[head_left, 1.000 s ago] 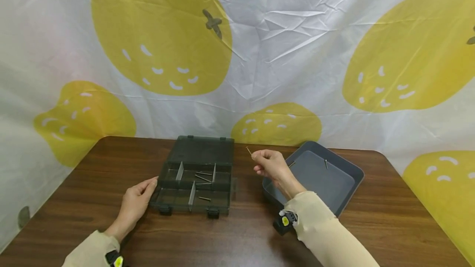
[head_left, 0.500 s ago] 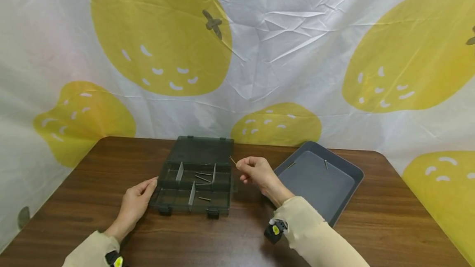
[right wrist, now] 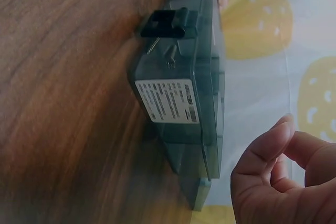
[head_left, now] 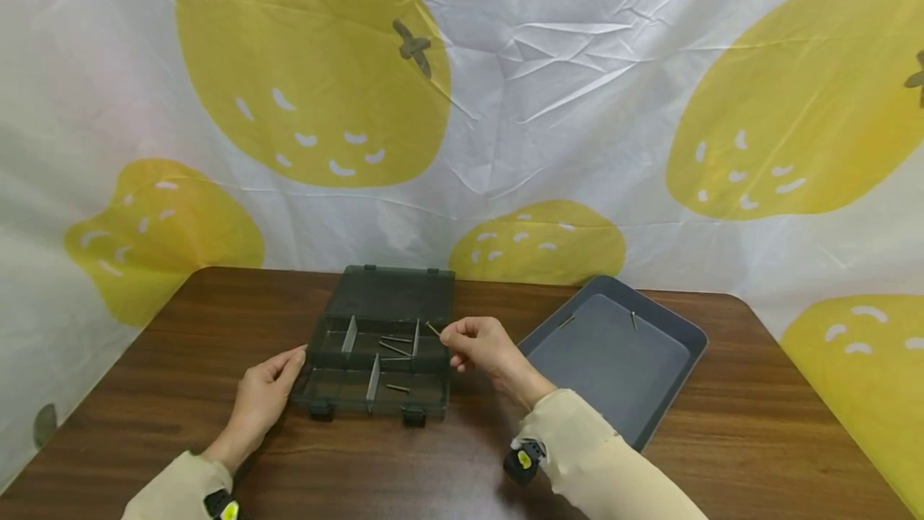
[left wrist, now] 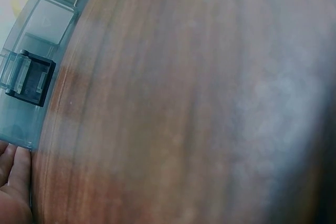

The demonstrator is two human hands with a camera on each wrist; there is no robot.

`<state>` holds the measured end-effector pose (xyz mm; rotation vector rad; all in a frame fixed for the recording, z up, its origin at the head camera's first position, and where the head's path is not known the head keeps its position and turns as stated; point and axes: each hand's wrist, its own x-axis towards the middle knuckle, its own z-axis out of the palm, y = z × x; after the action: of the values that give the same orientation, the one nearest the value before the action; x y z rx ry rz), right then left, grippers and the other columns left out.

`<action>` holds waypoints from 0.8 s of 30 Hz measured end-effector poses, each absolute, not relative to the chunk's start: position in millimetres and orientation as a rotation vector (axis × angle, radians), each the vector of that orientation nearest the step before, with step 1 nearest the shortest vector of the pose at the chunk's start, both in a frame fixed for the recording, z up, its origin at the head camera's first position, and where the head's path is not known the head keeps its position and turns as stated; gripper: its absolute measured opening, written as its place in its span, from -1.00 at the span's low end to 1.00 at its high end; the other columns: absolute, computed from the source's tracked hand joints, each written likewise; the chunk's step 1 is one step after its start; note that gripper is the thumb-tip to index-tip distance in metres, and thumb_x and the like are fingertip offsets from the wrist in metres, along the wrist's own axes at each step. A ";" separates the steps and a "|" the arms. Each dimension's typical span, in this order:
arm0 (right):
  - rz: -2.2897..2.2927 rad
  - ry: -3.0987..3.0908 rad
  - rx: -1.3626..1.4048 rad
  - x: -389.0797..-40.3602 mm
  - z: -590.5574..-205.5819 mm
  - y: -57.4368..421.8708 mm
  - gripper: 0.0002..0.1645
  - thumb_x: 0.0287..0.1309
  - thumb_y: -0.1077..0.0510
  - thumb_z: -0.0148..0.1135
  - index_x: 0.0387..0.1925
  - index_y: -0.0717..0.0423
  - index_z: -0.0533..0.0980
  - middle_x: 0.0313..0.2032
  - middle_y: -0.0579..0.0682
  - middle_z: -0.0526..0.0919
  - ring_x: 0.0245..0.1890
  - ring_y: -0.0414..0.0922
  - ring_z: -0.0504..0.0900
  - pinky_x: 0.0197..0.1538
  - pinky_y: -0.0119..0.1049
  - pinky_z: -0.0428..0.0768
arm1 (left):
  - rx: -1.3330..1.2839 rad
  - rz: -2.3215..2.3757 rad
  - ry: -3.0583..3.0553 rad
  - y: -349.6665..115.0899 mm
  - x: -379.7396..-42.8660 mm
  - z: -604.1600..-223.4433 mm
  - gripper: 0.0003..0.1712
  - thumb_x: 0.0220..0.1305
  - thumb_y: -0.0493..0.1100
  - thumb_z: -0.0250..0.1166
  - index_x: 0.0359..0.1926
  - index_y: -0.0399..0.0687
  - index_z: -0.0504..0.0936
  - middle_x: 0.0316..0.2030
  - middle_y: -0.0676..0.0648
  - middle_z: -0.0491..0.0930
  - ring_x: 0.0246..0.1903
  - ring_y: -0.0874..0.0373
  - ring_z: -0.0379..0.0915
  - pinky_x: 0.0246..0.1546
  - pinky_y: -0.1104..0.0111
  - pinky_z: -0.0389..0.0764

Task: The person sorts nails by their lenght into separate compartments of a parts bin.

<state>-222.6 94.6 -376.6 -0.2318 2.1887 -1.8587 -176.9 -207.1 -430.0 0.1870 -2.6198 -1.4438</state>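
In the head view, my right hand (head_left: 484, 347) pinches a thin brass-coloured screw (head_left: 433, 329) between thumb and fingertips, its free end pointing up and left over the right side of a dark see-through organizer box (head_left: 332, 383). The box lies with its lid (head_left: 393, 291) swung back. Several screws (head_left: 397, 387) lie in its divided compartments, most of them in the back middle one. My left hand (head_left: 263, 392) touches the box's left side with extended fingers, and the left wrist view shows fingertips (left wrist: 20, 166) right at the box's edge. In the right wrist view, the pinched screw is hidden.
A grey tray (head_left: 653, 416) stands turned at an angle on the right, with two screws (head_left: 634, 320) inside. Two black latches (head_left: 415, 416) project from the box's front. Behind the brown wooden table (head_left: 361, 472) hangs a white cloth (head_left: 491, 103) with yellow fruit prints.
My right hand has carried the screw leftward and slightly down, from beside the tray to the box's right edge. The left hand and the box have stayed in place.
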 end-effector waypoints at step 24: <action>-1.638 2.212 -0.404 -212.2 -385.2 74.9 -0.82 0.15 0.34 0.17 -0.30 0.46 0.57 -0.49 0.09 0.61 -0.75 -0.35 0.43 -0.65 -0.54 0.43 | 0.181 -1.461 -2.620 -206.3 -175.7 -428.8 -0.44 0.44 0.08 -0.04 0.22 -0.24 0.45 0.18 -0.21 0.44 0.24 -0.10 0.29 0.22 0.07 0.36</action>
<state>-212.2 74.9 -385.2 -0.4040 2.2116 -1.6378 -175.7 -206.3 -428.8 0.1805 -2.6204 -1.4613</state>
